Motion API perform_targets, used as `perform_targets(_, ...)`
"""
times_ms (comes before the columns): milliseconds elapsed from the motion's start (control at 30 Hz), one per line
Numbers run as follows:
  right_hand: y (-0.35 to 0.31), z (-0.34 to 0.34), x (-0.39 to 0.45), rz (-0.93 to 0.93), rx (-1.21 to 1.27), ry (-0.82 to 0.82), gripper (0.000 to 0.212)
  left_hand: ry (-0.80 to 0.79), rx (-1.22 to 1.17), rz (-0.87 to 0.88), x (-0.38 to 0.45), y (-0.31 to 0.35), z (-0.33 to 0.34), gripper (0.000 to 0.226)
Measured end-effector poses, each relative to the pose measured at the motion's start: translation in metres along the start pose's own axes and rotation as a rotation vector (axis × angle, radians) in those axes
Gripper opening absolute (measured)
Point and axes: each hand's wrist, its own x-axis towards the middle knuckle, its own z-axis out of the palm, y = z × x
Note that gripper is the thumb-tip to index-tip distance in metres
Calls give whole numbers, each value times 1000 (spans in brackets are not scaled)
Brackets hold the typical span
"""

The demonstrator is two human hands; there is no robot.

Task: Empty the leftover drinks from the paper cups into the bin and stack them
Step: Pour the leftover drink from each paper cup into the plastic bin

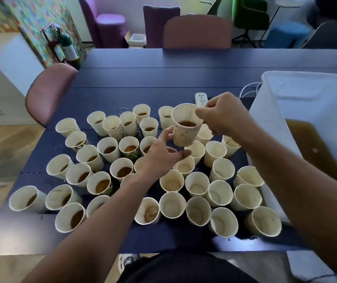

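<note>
My right hand [222, 113] pinches the rim of a spotted paper cup [185, 129] with brown drink in it and holds it above the other cups. My left hand [161, 154] hovers just below and left of that cup with its fingers spread and relaxed, its fingertips close to the cup's side. Several paper cups with brown drink [104, 184] stand on the left half of the dark blue table [163, 78]. Several cups without drink [172, 204] stand on the right half. A white bin [310, 94] with brown liquid [306, 139] inside stands at the right.
A white power strip [201, 99] and white cable [249, 88] lie behind the cups, near the bin. Pink chairs stand at the table's left [47, 92] and far side [197, 31]. A seated person [335, 27] is at the far right.
</note>
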Motion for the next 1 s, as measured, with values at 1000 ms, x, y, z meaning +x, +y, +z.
perform_targets(1000,94,-108,-84,-105,648,382,60,-206,62,422,-14,156,108,50)
